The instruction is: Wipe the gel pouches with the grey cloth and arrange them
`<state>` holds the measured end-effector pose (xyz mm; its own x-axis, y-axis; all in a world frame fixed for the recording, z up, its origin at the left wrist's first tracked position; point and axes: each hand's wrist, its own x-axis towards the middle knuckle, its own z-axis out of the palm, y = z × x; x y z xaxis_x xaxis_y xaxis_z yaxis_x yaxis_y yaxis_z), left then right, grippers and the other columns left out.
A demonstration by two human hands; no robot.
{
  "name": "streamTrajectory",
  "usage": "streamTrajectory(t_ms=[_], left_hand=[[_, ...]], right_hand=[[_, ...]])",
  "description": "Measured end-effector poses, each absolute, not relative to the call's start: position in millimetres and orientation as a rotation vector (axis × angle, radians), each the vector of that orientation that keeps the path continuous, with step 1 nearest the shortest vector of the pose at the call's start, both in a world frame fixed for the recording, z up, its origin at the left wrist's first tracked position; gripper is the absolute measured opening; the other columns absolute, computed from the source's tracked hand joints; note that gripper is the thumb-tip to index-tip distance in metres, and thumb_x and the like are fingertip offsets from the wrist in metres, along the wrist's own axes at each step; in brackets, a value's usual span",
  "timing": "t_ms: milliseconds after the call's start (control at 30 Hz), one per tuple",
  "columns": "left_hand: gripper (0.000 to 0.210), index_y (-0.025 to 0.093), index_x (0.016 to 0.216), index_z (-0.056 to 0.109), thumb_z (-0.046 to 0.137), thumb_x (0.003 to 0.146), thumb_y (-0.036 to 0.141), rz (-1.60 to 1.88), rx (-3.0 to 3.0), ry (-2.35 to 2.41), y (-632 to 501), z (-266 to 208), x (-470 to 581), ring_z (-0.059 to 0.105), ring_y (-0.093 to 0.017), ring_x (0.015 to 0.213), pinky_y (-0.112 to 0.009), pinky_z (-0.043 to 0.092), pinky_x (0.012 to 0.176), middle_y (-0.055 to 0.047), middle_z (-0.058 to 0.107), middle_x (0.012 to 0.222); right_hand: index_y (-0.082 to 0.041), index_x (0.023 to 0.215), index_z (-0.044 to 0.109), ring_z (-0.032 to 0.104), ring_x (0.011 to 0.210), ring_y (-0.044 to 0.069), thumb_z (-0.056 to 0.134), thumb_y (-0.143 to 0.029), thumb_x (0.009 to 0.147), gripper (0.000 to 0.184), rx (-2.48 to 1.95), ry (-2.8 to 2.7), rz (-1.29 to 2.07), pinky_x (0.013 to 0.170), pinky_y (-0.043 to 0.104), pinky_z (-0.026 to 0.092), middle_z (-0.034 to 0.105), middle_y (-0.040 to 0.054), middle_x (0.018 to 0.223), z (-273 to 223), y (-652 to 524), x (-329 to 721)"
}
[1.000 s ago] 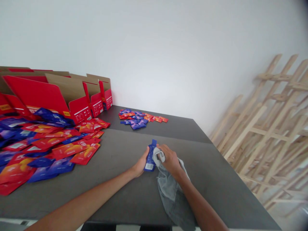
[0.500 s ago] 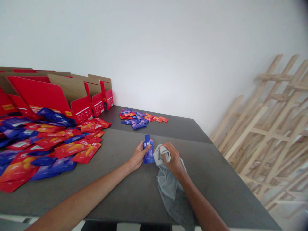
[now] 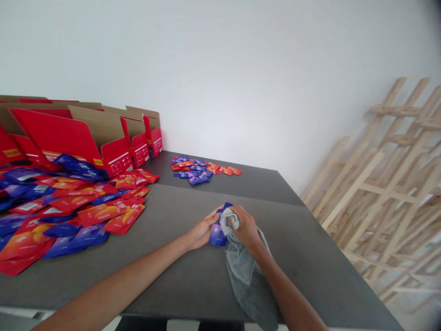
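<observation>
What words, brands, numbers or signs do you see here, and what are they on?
No text reads clearly.
Blue packet in the left hand: white marks, partly hidden by the grey cloth, unreadable.
Loose red packets: white characters, too blurred.
Red boxes: white print and yellow labels, too small.
Far pile of packets: too small.

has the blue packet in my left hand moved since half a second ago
Yes: against the far packet pile, the blue packet shifted right and slightly towards you.
</observation>
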<state>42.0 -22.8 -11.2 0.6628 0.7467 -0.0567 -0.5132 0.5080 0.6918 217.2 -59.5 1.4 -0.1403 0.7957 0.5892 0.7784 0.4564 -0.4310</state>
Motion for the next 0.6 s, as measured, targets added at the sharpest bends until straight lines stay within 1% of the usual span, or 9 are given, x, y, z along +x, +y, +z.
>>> streamTrajectory(t_ms=[133,233,367,500,600], left_hand=[[0.050,0.020,0.139,0.055,0.067,0.091,0.026,0.823,0.677,0.403,-22.0,-13.3,40.5,0.069,-0.019,0.096,-0.031,0.052,0.090,-0.012,0.069,0.119],[0.055,0.020,0.141,0.053,0.069,0.089,0.027,0.820,0.669,0.414,-21.7,-13.6,39.3,0.069,-0.020,0.097,-0.032,0.051,0.091,-0.013,0.069,0.118],[0.055,0.020,0.139,0.056,0.073,0.086,0.024,0.849,0.670,0.440,-21.1,-15.1,40.1,0.068,-0.016,0.088,-0.028,0.052,0.085,-0.009,0.070,0.110],[0.057,0.022,0.135,0.059,0.076,0.081,0.017,0.841,0.688,0.458,-20.2,-18.2,41.0,0.068,-0.014,0.083,-0.025,0.052,0.080,-0.007,0.070,0.110],[0.046,0.018,0.127,0.063,0.076,0.083,0.020,0.838,0.691,0.448,-20.2,-17.7,40.6,0.068,-0.015,0.085,-0.027,0.052,0.084,-0.009,0.071,0.107]], right_hand=[[-0.024,0.111,0.064,0.067,0.095,0.020,0.058,-0.015,0.091,0.023,-1.210,-2.175,0.115,0.081,0.028,0.053,0.068,0.0049,0.108,6.3,-64.8,210.6],[-0.026,0.113,0.066,0.067,0.097,0.020,0.060,-0.011,0.087,0.031,-1.158,-2.335,0.168,0.079,0.028,0.054,0.069,0.0039,0.112,8.4,-68.0,204.5],[-0.024,0.114,0.066,0.067,0.101,0.021,0.059,-0.011,0.089,0.029,-1.245,-2.249,0.127,0.083,0.029,0.054,0.068,0.0059,0.116,7.2,-65.8,206.6],[-0.023,0.114,0.064,0.067,0.101,0.021,0.059,-0.014,0.090,0.026,-1.311,-2.104,0.100,0.087,0.030,0.053,0.067,0.0064,0.117,5.5,-62.8,211.7],[-0.024,0.114,0.065,0.067,0.099,0.020,0.062,-0.014,0.088,0.028,-1.238,-2.214,0.158,0.086,0.029,0.053,0.068,0.0048,0.113,7.3,-64.7,210.7]])
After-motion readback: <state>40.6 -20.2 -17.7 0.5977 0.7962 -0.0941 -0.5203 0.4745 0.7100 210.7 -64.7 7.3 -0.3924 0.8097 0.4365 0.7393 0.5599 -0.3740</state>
